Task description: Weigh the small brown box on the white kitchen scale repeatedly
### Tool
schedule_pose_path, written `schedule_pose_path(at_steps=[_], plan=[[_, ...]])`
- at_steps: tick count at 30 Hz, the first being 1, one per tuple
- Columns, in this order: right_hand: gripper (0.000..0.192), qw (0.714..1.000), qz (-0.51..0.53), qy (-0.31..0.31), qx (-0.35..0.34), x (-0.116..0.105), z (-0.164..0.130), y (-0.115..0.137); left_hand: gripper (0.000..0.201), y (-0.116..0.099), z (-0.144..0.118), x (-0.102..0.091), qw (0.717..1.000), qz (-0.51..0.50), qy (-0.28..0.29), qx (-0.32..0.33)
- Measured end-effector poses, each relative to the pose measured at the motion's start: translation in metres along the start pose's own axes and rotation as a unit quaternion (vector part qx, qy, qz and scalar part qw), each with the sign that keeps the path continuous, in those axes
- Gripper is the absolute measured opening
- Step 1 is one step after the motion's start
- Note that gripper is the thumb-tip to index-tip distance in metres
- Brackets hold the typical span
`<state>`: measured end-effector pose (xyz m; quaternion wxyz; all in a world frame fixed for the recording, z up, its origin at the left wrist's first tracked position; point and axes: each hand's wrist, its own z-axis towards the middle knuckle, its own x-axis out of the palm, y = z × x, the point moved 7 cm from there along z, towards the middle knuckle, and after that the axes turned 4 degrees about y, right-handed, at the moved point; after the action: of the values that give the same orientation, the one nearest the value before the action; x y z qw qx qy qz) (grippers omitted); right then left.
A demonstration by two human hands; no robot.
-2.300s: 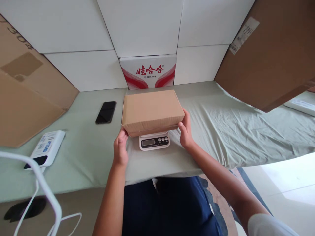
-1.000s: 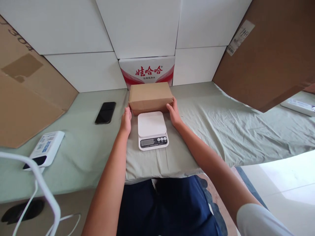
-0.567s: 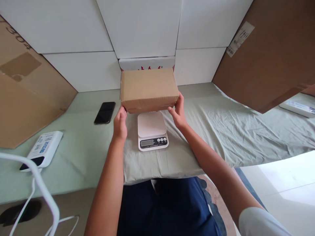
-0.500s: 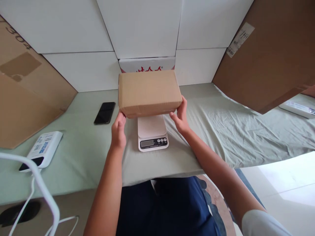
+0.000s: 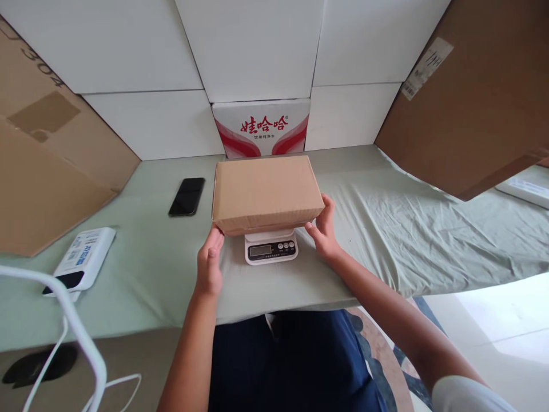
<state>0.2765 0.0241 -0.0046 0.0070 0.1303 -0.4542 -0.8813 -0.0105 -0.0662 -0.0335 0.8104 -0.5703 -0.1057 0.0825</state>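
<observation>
A closed brown cardboard box (image 5: pixel 265 191) sits over a small white digital scale (image 5: pixel 271 249), hiding the platform; only the scale's display and buttons show below the box's near edge. My left hand (image 5: pixel 210 260) presses against the box's lower left corner. My right hand (image 5: pixel 323 228) grips the lower right corner. Both hands hold the box from its sides, over a pale green cloth-covered table (image 5: pixel 386 229).
A black phone (image 5: pixel 187 196) lies left of the box. A white device with a blue label (image 5: pixel 81 260) and a white cable (image 5: pixel 77 337) are at the near left. A red-and-white printed carton (image 5: pixel 261 127) stands behind. Large cardboard sheets (image 5: pixel 51 166) lean at both sides.
The box was lifted from behind the scale, brought toward me and lowered over the scale's platform, with both hands staying on its sides.
</observation>
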Motion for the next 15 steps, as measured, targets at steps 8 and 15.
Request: schedule_pose_path(at_steps=[8,15], plan=[[0.069,1.000,0.006,-0.006,0.022,0.0005,-0.0018,-0.0030,0.089,0.0019,-0.0092,0.0025,1.000,0.011,-0.004,-0.001],[0.069,0.999,0.019,-0.026,0.034,-0.0039,-0.0004,-0.0023,0.089,-0.0045,-0.0067,0.0013,1.000,0.018,0.000,-0.001]])
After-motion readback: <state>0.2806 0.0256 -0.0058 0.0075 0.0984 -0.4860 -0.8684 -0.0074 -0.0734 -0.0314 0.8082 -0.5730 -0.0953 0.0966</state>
